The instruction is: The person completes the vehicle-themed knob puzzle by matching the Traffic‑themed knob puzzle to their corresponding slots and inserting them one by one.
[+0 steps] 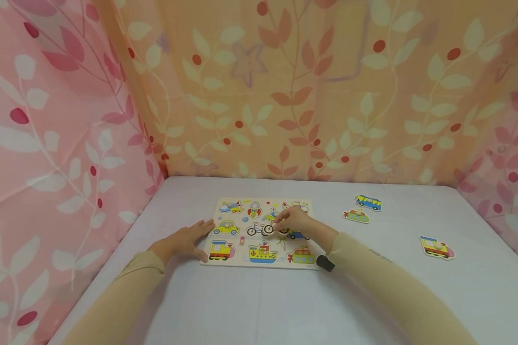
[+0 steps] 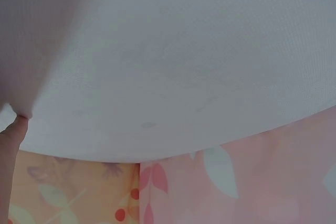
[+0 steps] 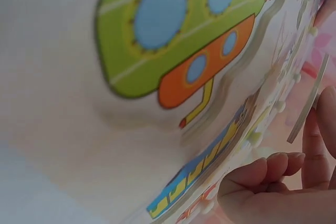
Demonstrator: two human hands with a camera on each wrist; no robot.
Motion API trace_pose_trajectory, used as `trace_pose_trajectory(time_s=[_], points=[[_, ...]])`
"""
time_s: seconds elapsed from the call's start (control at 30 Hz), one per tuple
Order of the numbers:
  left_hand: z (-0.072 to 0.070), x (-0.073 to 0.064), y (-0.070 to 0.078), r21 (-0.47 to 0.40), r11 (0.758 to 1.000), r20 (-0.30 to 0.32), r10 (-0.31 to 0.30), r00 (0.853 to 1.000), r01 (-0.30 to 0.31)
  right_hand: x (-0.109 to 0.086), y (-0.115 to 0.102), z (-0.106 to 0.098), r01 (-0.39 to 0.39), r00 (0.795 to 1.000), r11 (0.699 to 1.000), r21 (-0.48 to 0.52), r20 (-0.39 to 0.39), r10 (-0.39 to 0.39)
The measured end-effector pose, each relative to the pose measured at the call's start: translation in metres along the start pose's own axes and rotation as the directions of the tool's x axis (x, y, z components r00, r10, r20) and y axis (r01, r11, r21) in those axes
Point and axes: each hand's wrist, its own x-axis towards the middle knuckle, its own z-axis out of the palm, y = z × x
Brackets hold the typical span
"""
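Note:
A pale wooden puzzle board (image 1: 241, 254) with vehicle pictures lies on the table. My right hand (image 1: 294, 218) pinches a thin bicycle puzzle piece (image 1: 268, 230) just above the board's middle, overlapping the printed bicycle (image 1: 254, 229). In the right wrist view, that piece (image 3: 310, 100) appears edge-on between thumb and fingers of the right hand (image 3: 262, 187), apart from the board. At the board's left edge, my left hand (image 1: 185, 240) rests with fingers spread. Only a fingertip of the left hand (image 2: 13, 137) shows in the left wrist view.
Loose pieces lie on the table to the right: a bus (image 1: 369, 202), a submarine (image 1: 357, 216) and a train (image 1: 437, 247). A small black object (image 1: 325, 263) shows by the right cuff, at the board's lower right corner. Patterned curtains (image 1: 250, 96) enclose the table.

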Motion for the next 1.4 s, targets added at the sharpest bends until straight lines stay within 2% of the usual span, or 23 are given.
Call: trace_pose_trajectory(time_s=[0.13, 0.47, 0.63, 0.93, 1.13, 1.4], points=[[0.000, -0.001, 0.000, 0.004, 1.000, -0.002, 0.000, 1.000, 0.000, 0.003, -0.004, 0.009, -0.022, 1.000, 1.000, -0.009, -0.021, 0.021], [-0.001, -0.004, 0.003, -0.004, 1.000, -0.009, 0.005, 1.000, -0.005, 0.013, -0.006, 0.024, 0.006, 0.999, 1.000, -0.018, -0.041, -0.007], [0.000, -0.004, 0.002, -0.003, 1.000, -0.010, 0.002, 1.000, -0.002, 0.015, -0.010, 0.031, 0.021, 1.000, 0.999, -0.025, -0.021, -0.022], [0.001, -0.002, 0.000, -0.008, 1.000, -0.010, 0.004, 1.000, -0.004, 0.022, -0.016, 0.039, -0.005, 1.000, 0.999, -0.046, 0.000, 0.005], [0.000, -0.002, 0.002, -0.010, 1.000, -0.001, -0.029, 1.000, 0.029, 0.023, -0.021, 0.043, -0.043, 0.999, 0.999, -0.033, 0.007, 0.043], [0.001, -0.001, 0.003, -0.004, 0.999, 0.001, -0.048, 0.999, 0.048, 0.024, -0.024, 0.047, -0.024, 1.000, 0.994, -0.106, 0.015, 0.026]])
